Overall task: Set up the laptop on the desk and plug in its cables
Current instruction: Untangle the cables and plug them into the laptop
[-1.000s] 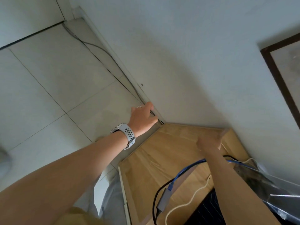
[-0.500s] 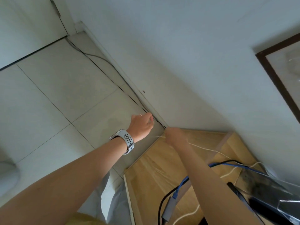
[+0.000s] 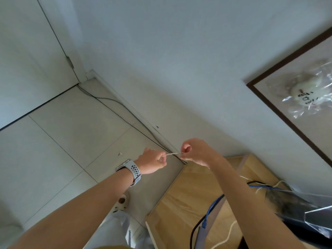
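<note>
A thin white cable (image 3: 172,154) stretches taut between my two hands, above the floor just past the wooden desk's (image 3: 181,200) far left corner. My left hand (image 3: 152,160), with a grey watch on the wrist, grips one end of that stretch. My right hand (image 3: 195,151) pinches the other end. More white cable (image 3: 260,187) lies on the desk beside a blue cable (image 3: 212,206) and a black cable (image 3: 195,229). The laptop is hidden under my right arm, only a dark edge showing at the lower right.
A white wall rises behind the desk, with a skirting board and a dark cord (image 3: 115,112) running along the tiled floor. A door (image 3: 32,51) stands at the upper left. Clear plastic wrap (image 3: 309,211) lies on the desk's right side. A dark-framed picture (image 3: 280,112) is at the right.
My right hand has moved left off the desk corner, bringing the white cable to my left hand. My left hand now grips it too. The view has lifted up the wall.
</note>
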### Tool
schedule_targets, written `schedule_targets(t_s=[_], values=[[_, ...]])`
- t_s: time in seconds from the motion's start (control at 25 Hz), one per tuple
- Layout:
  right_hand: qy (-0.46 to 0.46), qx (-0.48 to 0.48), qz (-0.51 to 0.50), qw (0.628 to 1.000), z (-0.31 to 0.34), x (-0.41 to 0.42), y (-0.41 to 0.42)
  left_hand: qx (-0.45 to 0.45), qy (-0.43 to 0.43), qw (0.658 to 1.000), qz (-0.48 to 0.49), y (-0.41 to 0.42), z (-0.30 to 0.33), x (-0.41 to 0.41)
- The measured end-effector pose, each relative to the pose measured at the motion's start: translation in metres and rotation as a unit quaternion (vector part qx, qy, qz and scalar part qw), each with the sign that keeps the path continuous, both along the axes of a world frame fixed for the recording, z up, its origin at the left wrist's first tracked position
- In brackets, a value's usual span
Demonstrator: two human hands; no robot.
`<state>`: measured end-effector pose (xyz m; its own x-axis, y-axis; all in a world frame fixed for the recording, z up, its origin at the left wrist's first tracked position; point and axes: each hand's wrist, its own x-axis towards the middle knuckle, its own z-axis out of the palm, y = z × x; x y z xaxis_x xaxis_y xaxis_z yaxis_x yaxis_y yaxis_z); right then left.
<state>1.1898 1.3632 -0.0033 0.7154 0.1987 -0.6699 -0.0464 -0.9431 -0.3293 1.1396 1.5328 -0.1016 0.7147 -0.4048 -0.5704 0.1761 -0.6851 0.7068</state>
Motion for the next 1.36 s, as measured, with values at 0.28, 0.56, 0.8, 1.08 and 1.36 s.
schedule_targets(t_s=[0.28, 0.56, 0.8, 1.08, 1.36], values=[[-0.078, 0.106, -0.069, 0.989, 0.073, -0.001, 0.0, -0.126, -0.057, 0.988, 0.064, 0.007, 0.078, 0.014], [-0.228, 0.196, -0.12, 0.946, 0.137, -0.021, -0.014, -0.248, -0.122, 0.956, 0.1, -0.008, 0.168, 0.026], [-0.294, 0.238, -0.271, 0.885, 0.181, -0.038, -0.067, -0.286, -0.155, 0.943, 0.068, -0.01, 0.204, 0.032], [-0.391, 0.245, -0.19, 0.867, 0.224, -0.06, -0.062, -0.428, -0.128, 0.891, 0.085, -0.051, 0.286, 0.04], [-0.5, 0.352, -0.279, 0.741, 0.265, -0.067, -0.077, -0.418, -0.203, 0.885, 0.019, -0.086, 0.336, 0.047]])
